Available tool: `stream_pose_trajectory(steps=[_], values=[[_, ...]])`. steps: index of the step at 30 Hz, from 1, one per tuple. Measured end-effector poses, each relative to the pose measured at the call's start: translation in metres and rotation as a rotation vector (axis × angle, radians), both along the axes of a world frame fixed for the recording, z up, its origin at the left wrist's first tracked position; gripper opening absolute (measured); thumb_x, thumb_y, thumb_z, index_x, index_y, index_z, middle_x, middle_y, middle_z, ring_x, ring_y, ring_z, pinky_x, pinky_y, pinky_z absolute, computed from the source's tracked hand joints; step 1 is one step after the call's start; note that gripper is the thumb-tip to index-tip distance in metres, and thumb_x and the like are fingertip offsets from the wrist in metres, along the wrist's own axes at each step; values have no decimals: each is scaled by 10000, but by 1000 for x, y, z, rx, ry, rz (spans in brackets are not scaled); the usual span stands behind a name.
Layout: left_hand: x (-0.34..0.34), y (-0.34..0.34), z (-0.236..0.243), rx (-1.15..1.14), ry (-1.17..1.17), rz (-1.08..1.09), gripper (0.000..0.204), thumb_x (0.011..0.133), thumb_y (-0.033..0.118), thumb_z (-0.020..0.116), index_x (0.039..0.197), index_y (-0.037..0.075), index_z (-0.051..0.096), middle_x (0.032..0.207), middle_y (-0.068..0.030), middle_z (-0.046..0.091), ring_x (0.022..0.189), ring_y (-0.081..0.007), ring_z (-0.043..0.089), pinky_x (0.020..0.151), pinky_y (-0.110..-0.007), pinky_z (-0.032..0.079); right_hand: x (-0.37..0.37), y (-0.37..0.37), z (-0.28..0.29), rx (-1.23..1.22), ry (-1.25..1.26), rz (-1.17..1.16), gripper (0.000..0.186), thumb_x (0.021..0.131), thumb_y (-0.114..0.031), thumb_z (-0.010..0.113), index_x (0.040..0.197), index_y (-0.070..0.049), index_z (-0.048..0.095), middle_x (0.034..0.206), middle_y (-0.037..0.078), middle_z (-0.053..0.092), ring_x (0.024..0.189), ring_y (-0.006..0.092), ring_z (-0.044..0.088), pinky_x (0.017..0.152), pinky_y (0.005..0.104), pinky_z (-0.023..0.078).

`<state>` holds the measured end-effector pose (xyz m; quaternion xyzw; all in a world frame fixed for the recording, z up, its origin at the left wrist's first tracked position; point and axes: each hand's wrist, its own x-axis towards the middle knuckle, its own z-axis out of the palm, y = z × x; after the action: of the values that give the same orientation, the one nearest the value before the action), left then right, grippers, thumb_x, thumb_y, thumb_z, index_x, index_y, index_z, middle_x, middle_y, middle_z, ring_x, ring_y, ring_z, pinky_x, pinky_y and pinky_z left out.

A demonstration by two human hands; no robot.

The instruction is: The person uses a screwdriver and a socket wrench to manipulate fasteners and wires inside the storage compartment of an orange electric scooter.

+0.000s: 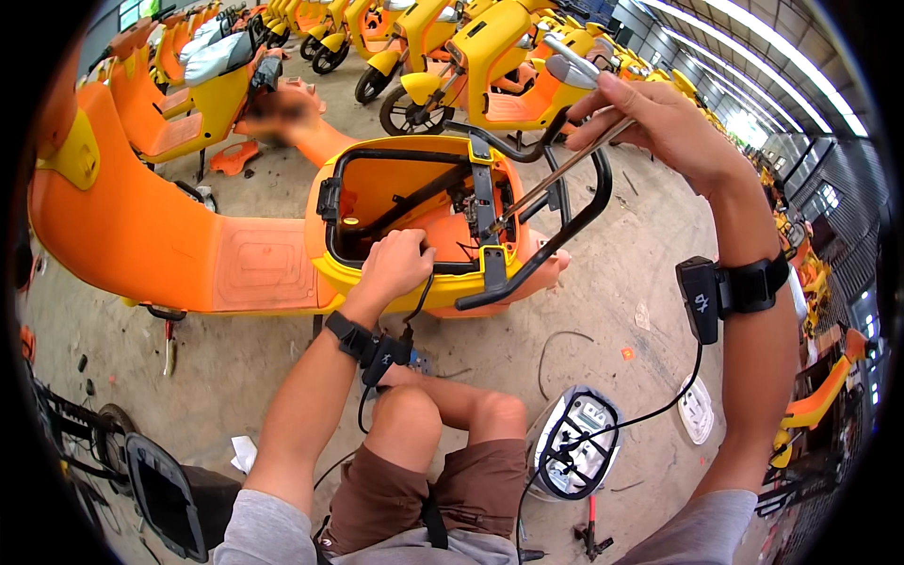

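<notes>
My right hand (pixel 664 127) is raised at the upper right, its fingers closed round the top of a long-shafted T-handle wrench (pixel 565 172). The silver shaft slants down to the left, its lower end at the black bracket (pixel 484 193) across the rear of an orange and yellow scooter (pixel 179 259). My left hand (pixel 400 261) is curled at the near rim of the scooter's uncovered seat compartment (pixel 414 193). Its fingertips are hidden, so what they hold cannot be made out. A black tubular rear rail (pixel 593 202) juts out beyond the bracket.
On the concrete floor lie an upturned seat (pixel 576 443), a white oval part (pixel 695 410) and a red-handled tool (pixel 591 527). A black bin-like part (pixel 174 494) stands at lower left. Rows of yellow scooters (pixel 504 71) fill the far side. Cables run from my wrist devices.
</notes>
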<state>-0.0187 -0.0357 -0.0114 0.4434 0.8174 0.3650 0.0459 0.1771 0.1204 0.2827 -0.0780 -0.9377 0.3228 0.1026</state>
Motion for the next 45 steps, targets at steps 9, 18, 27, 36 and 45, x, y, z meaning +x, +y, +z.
stream_pose_trajectory(steps=[9,18,27,36,45], values=[[-1,-3,-1,-13,-15,15,267,860,244,631,914,-5,712,931,-238,697,923,-416,661,837,-482,533,-4,-17,-17,-464,170,17,419,1057,-290,456,1308,35,537,973,163,728,1011,216,682,943,334,500],[-2,-3,1,-39,10,23,267,872,260,630,918,12,717,922,-208,711,922,-389,668,834,-470,528,-23,-36,-33,-684,337,168,413,1039,-107,407,1441,-38,473,663,-43,395,623,108,511,983,447,520],[-2,-5,-6,-15,23,34,266,872,256,630,906,7,717,902,-199,714,895,-387,670,813,-465,533,-16,-12,-46,-671,689,-387,359,897,-18,456,1234,21,573,903,91,639,717,163,636,854,386,566],[1,0,6,-20,2,8,272,871,242,609,924,-3,714,928,-224,704,902,-402,666,830,-474,532,-36,12,-50,-112,791,-204,493,767,-22,491,1217,-70,686,1270,137,592,1222,263,508,1071,338,349],[-1,-1,3,-20,1,8,274,873,242,600,904,-11,700,914,-242,694,906,-404,657,822,-475,528,-32,1,-36,56,640,229,391,747,-26,385,943,78,707,716,105,689,936,215,659,1133,386,361]])
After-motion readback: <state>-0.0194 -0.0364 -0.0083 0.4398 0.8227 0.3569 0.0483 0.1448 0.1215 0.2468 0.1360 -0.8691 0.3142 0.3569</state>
